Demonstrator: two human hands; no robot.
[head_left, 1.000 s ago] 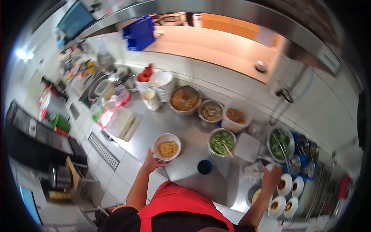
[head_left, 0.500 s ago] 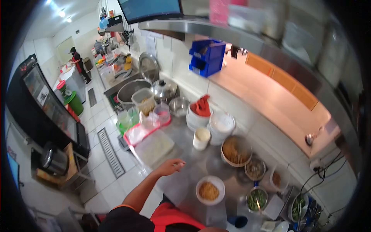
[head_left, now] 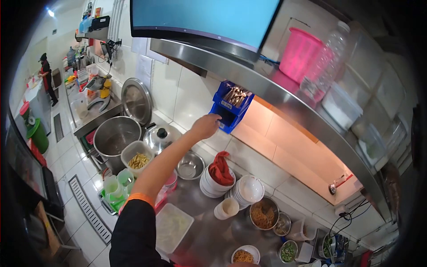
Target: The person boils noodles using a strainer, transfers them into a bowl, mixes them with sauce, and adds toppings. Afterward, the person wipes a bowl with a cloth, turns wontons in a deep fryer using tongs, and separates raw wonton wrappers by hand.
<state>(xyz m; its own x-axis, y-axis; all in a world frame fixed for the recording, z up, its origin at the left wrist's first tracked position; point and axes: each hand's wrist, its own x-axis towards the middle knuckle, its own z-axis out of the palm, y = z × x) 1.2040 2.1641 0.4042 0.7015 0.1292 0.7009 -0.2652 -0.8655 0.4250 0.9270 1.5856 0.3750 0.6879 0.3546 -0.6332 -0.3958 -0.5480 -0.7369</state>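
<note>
My left hand [head_left: 207, 126] is stretched out across the counter to the front of the lower blue bin [head_left: 224, 116]. Its fingers point at the bin's opening, loosely bent, with nothing visible in them. Above it, the upper blue bin [head_left: 235, 97] holds several spoons or similar metal cutlery [head_left: 238, 95]. The inside of the lower bin looks dark, and its contents cannot be made out. At the bottom edge, a sliver of skin, probably my right hand [head_left: 243, 264], overlaps the near side of a white bowl of noodles [head_left: 255, 250]; its fingers are hidden.
Under my left arm stand a lidded steel pot [head_left: 167, 139], a steel bowl [head_left: 191, 164] and a tub of yellowish pieces [head_left: 137, 155]. Stacked white bowls [head_left: 249, 189] and a pan of brown food [head_left: 264, 213] line the wall. A steel shelf [head_left: 275, 95] and monitor [head_left: 200, 20] hang overhead.
My left hand has moved from above the counter up and away to the blue bins. The view has tilted upward, showing more of the monitor and shelf.
</note>
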